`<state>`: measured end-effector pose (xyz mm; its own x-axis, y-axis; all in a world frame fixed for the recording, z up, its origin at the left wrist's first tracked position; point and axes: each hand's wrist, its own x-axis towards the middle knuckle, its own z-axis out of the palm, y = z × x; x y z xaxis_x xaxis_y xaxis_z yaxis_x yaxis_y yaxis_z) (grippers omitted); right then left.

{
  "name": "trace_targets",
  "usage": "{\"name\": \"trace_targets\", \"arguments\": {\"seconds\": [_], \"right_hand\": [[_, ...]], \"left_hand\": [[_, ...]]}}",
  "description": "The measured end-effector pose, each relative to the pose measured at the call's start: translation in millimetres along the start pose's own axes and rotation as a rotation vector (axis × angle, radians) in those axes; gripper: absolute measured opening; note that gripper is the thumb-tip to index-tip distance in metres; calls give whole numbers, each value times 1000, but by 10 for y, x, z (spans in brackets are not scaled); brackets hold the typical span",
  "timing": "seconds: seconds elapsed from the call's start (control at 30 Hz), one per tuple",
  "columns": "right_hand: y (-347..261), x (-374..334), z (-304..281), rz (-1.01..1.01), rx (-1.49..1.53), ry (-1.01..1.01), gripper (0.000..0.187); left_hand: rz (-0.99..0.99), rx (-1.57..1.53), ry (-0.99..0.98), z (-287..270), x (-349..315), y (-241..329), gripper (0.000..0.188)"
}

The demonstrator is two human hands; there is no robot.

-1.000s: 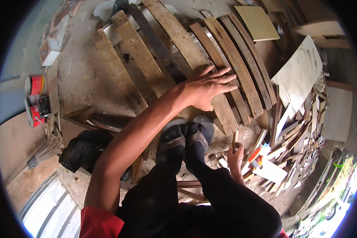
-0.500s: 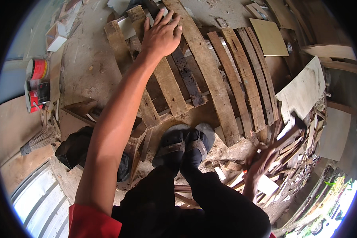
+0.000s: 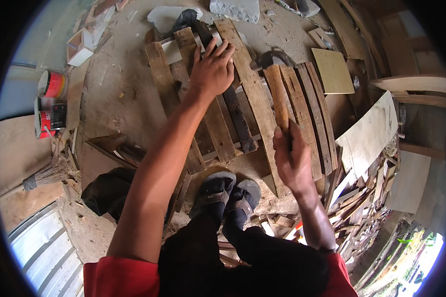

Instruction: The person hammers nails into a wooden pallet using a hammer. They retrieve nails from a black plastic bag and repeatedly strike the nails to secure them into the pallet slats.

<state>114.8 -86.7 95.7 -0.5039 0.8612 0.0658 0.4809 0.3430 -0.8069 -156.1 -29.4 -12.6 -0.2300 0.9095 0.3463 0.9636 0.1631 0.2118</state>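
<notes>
My right hand (image 3: 293,161) is wrapped around the wooden handle of a hammer (image 3: 278,96). Its dark curved claw head lies at the far end, over the slats near the wide plank. With fingers spread, my left hand (image 3: 213,70) rests on the slatted wooden frame (image 3: 218,128), between a narrow slat and the wide plank (image 3: 248,81). Under its fingertips runs a dark, blackened board (image 3: 240,119). Several rough brown slats lie side by side on both sides of the wide plank.
Scrap wood (image 3: 354,218) is heaped at the right, beside a pale sheet (image 3: 366,143). A square plywood piece (image 3: 333,71) lies beyond the slats. Red and black cans (image 3: 52,85), a broom (image 3: 47,174) and a black bag (image 3: 109,190) are at the left. My feet stand just before the frame.
My right hand has swung the hammer up from the lower right to over the slats. The left hand stays on the frame, and the view has shifted slightly.
</notes>
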Motion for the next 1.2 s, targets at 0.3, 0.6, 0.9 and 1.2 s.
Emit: {"name": "trace_targets", "arguments": {"seconds": [0.3,0.6,0.9,1.2], "right_hand": [[70,-7,146,114,11,22,24],[289,192,10,-32,-115,67,20],[1004,-202,101,-167,-174,270,21],[861,-123,67,-105,-63,142,27]], "left_hand": [[-32,-118,80,2,-20,28,42],[-82,-129,-18,-39,-116,107,53],[-201,-586,564,-441,401,-185,30],[-655,-215,-291,426,1357,-2305,78]]}}
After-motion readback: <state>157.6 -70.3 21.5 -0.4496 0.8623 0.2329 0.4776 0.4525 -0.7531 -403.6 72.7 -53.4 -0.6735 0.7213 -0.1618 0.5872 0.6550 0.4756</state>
